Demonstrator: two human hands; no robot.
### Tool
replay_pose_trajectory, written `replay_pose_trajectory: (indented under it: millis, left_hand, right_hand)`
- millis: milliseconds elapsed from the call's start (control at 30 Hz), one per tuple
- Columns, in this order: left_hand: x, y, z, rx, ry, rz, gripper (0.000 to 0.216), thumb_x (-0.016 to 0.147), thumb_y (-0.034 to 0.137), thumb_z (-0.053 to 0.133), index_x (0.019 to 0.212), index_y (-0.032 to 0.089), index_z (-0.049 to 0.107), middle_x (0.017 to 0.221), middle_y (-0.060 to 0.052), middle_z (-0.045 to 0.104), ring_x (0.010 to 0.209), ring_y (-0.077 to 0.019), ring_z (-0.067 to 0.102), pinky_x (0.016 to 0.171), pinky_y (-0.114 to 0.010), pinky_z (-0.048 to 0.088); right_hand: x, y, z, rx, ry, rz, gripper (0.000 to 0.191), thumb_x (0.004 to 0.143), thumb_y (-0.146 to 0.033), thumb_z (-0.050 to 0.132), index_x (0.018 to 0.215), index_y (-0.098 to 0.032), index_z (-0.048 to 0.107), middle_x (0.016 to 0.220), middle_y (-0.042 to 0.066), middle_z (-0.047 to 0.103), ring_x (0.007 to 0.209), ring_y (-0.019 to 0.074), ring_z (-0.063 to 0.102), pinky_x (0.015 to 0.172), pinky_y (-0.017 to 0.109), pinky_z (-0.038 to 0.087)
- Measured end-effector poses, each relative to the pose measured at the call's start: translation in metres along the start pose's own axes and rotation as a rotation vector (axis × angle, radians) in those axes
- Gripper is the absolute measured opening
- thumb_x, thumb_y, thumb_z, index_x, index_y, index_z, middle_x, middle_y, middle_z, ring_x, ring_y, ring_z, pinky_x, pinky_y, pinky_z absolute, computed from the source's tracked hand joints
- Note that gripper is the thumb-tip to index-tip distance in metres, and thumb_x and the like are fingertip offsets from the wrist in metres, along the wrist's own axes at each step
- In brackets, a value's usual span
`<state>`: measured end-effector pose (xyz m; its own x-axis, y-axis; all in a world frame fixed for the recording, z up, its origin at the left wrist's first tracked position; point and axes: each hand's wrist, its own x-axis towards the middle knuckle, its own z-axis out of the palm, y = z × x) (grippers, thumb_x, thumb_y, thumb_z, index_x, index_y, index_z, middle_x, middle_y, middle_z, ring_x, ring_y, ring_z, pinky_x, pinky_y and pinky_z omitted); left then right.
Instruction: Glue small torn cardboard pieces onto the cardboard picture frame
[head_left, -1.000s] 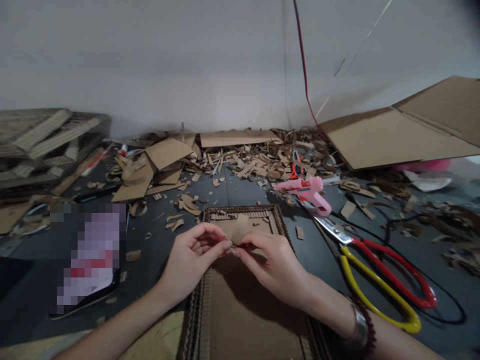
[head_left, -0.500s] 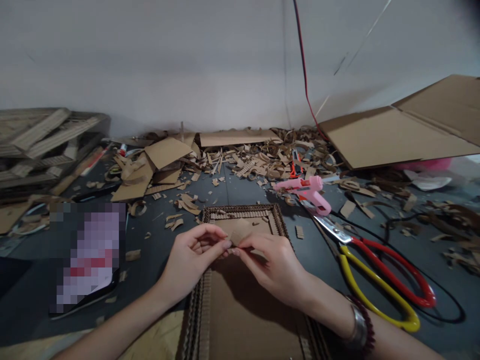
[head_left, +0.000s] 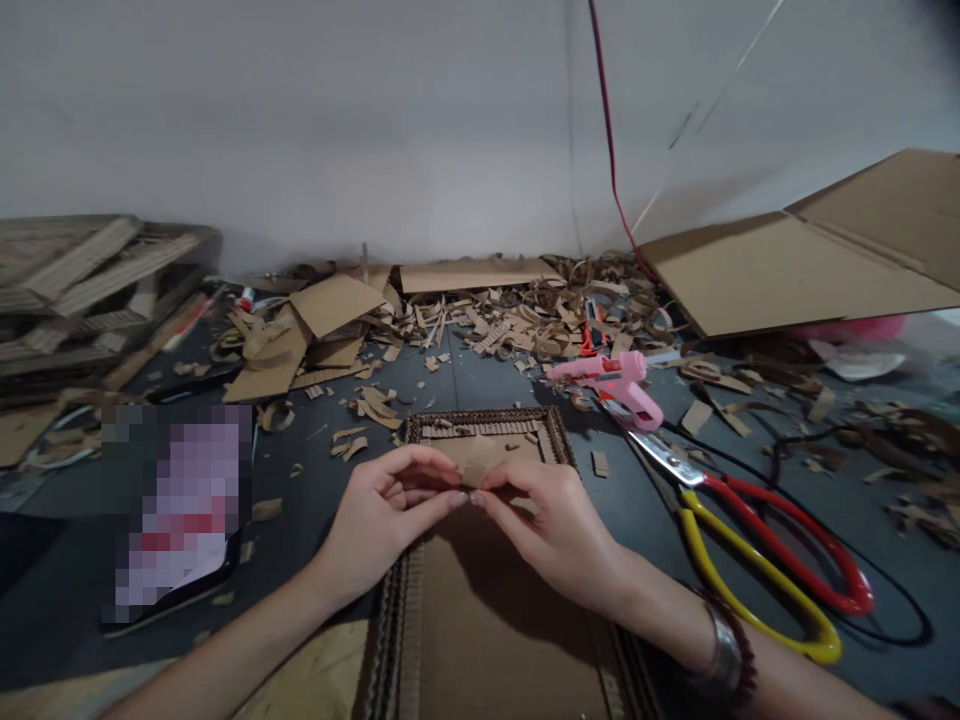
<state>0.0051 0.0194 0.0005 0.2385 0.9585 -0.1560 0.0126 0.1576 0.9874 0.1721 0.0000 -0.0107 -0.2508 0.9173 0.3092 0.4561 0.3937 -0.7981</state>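
Observation:
Between my two hands is a small piece of cardboard (head_left: 474,466), its upper part showing above the fingertips. My left hand (head_left: 401,505) pinches it from the left, thumb and index finger together. From the right, my right hand (head_left: 551,525) pinches its other side, thumb tip close to the left thumb. Both hands are over a long cardboard frame (head_left: 411,430) with a flat base and raised corrugated edges. Small cardboard bits lie inside its far end. The lower edge of the held piece is hidden by my fingers.
Right of the frame lie a pink glue gun (head_left: 611,380) and large scissors (head_left: 720,520) with red and yellow handles. A phone (head_left: 180,520) is at left. Cardboard scraps (head_left: 502,310) line the wall; a big cardboard sheet (head_left: 795,260) leans at right, and stacked strips (head_left: 97,270) stand at left.
The fingertips have shifted slightly on the small cardboard piece, the thumbs drawing nearer each other. The rest looks the same.

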Motion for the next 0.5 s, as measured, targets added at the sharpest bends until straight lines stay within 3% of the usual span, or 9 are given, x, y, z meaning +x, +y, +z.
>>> replay_pose_trajectory:
  millis: [500]
  left_hand:
    - [0.0003, 0.0006, 0.0025, -0.012, 0.065, -0.016, 0.015, 0.054, 0.008, 0.072, 0.065, 0.013, 0.063, 0.058, 0.004, 0.067, 0.056, -0.0069, 0.064, 0.057, -0.01, 0.052]
  right_hand:
    - [0.0004, -0.0004, -0.0003, 0.021, 0.001, 0.022, 0.012, 0.077, -0.014, 0.053, 0.069, -0.015, 0.062, 0.059, 0.001, 0.062, 0.051, 0.0098, 0.053, 0.049, 0.019, 0.04]
